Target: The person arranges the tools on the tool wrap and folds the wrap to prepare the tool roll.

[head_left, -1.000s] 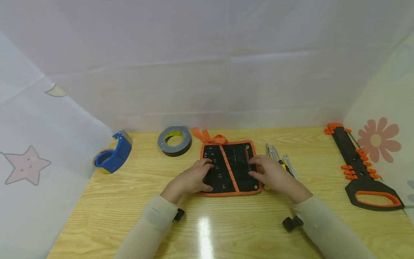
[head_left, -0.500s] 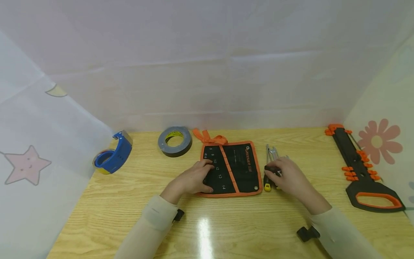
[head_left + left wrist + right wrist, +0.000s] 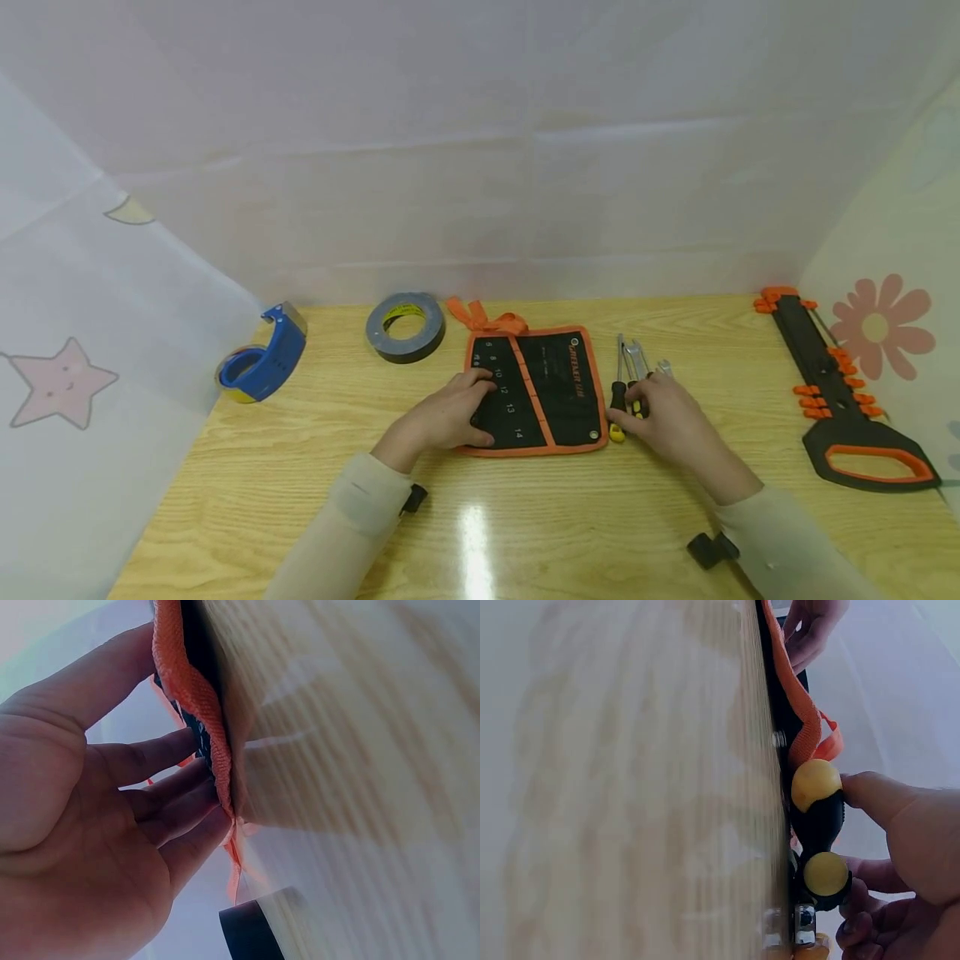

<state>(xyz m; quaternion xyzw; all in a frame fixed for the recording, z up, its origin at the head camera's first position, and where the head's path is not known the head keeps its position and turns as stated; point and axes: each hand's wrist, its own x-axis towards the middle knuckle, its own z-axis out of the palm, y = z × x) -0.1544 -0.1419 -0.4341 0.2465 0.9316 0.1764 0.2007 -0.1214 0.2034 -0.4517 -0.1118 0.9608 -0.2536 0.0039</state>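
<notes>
A black tool pouch [image 3: 558, 375] with orange trim and printed size numbers lies flat on the table. My left hand [image 3: 442, 410] rests on its left side, fingers spread and fingertips on the cloth, as the left wrist view also shows. Just right of the pouch, my right hand [image 3: 671, 421] holds two black-and-yellow screwdrivers by their handles. Its thumb lies against the first screwdriver [image 3: 817, 787], and its fingers are at the second screwdriver [image 3: 826, 874]. Silver wrenches [image 3: 637, 357] stick out beyond that hand, their lower parts hidden under it.
A roll of grey tape [image 3: 406, 327] sits behind the pouch's left corner, beside an orange tie ribbon [image 3: 487, 318]. Further left stands a blue tape dispenser [image 3: 276, 357]. A black-and-orange tool with a loop handle [image 3: 870, 450] lies at the right. White sheeting [image 3: 480, 200] rises behind the table.
My right hand has left the pouch's right edge and gone right to the tools. Its thumb has since shifted left onto the nearer screwdriver's handle. My left hand has stayed put.
</notes>
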